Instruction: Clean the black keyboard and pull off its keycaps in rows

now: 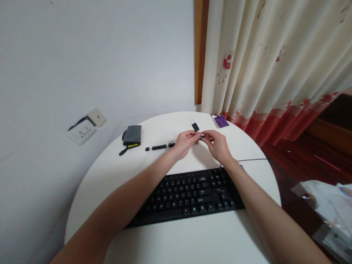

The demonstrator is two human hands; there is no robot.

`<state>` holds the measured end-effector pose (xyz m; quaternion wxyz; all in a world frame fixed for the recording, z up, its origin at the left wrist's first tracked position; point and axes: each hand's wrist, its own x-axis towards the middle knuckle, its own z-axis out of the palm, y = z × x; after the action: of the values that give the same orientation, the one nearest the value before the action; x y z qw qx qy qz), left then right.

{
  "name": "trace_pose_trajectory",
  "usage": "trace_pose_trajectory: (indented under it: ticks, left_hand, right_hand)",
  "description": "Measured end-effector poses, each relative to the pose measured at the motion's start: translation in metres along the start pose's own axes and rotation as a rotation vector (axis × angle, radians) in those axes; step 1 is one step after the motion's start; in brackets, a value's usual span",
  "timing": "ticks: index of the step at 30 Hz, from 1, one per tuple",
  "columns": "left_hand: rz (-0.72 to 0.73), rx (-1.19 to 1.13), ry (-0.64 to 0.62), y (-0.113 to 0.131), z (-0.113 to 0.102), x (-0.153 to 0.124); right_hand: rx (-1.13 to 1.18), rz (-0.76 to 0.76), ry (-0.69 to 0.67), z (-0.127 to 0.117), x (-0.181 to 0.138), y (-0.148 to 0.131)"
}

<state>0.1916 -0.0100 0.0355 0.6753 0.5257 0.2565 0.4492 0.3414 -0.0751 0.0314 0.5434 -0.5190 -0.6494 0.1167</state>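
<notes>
Both my hands meet above the far part of a round white table (110,172). My left hand (185,143) and my right hand (217,143) pinch a small dark keycap (201,136) between their fingertips. Just beyond them a keycap puller (195,125) with a black handle and thin wire lies on the table. A row of loose black keycaps (160,147) lies to the left of my left hand. A black keyboard (189,196) sits under my forearms, nearer to me.
A grey pouch (132,135) with a black strap lies at the far left of the table. A purple cloth (221,121) lies at the far edge by the curtain (275,62). A thin cable (251,160) runs right from the keyboard. A wall socket (82,132) is at left.
</notes>
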Motion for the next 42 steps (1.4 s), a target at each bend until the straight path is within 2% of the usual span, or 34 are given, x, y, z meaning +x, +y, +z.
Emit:
trace_pose_trajectory:
  ticks: [5,13,18,23,25,27,30,32,35,42]
  left_hand:
    - [-0.038,-0.081,-0.013,0.001,-0.003,0.002]
    - [0.034,0.082,-0.018,0.002,0.001,-0.002]
    - [-0.005,0.107,-0.013,0.005,0.001,-0.004]
    - [-0.009,0.158,0.043,0.008,-0.002,-0.002]
    - [0.049,0.210,0.098,0.009,-0.006,0.001]
    - [0.170,0.287,0.175,0.011,-0.011,0.005]
    - [0.353,0.376,0.303,0.013,-0.022,0.010]
    - [0.428,0.430,0.361,0.013,-0.031,0.014]
    - [0.502,0.499,0.413,0.012,-0.042,0.018]
    - [0.529,0.534,0.425,0.015,-0.047,0.021]
  right_hand:
    - [-0.084,-0.139,-0.058,-0.005,0.000,-0.008]
    - [-0.123,-0.166,-0.137,-0.004,0.001,-0.005]
    - [-0.043,-0.162,-0.114,-0.002,0.001,-0.001]
    - [0.022,-0.168,-0.082,-0.002,-0.001,-0.011]
    - [0.045,-0.145,-0.028,-0.001,-0.001,-0.012]
    - [0.053,-0.083,0.057,0.001,-0.001,-0.008]
    - [-0.010,0.098,0.121,0.005,0.000,0.010]
    - [-0.121,0.236,0.053,0.008,0.001,0.025]
    - [-0.220,0.318,-0.052,0.008,0.001,0.043]
    - [-0.343,0.283,-0.212,0.002,0.015,0.055]
